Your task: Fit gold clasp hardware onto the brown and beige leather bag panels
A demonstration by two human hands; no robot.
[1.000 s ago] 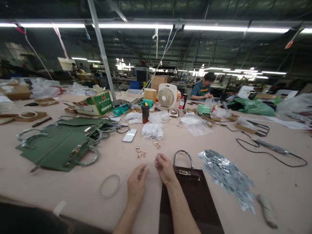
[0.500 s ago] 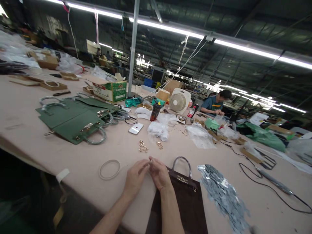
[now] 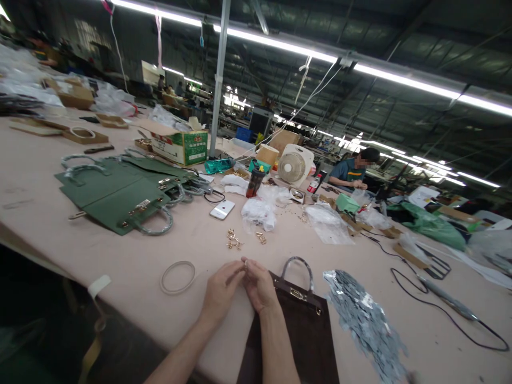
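- A stack of flat green bags (image 3: 116, 194) lies well to the left on the tabletop (image 3: 132, 266), with their looped handles at the near and far edges.
- A pale ring (image 3: 178, 277) lies flat just left of the hands, apart from them.
- The left hand (image 3: 220, 293) is curled, with thumb and forefinger closed at the tips to meet the other hand.
- Between the two sets of fingertips sits a small metal piece (image 3: 245, 262), held just above the tabletop and just left of the brown bag's top edge. It shows only as a bright glint. Its long axis and the way it points are too small to tell.
- The right hand (image 3: 260, 288) is also pinched shut on that piece, with its forearm lying over the brown bag (image 3: 300, 330).
- Judged from this, the work is fine fingertip handling. It would go best with both wrists propped low, the grip kept at the very tips so the piece stays in sight, and the piece held low over the tabletop so a slip does not send it among the loose gold fittings (image 3: 234, 241) beyond.
- The brown bag lies flat, its long axis running from the near edge away from the person. Its arched handle (image 3: 298, 265) points to the far side, and a gold clasp (image 3: 298, 293) sits just below it.
- A heap of silver slips (image 3: 364, 314) lies just right of the bag.
- Farther off, a person in a green top (image 3: 350, 172) sits at work.
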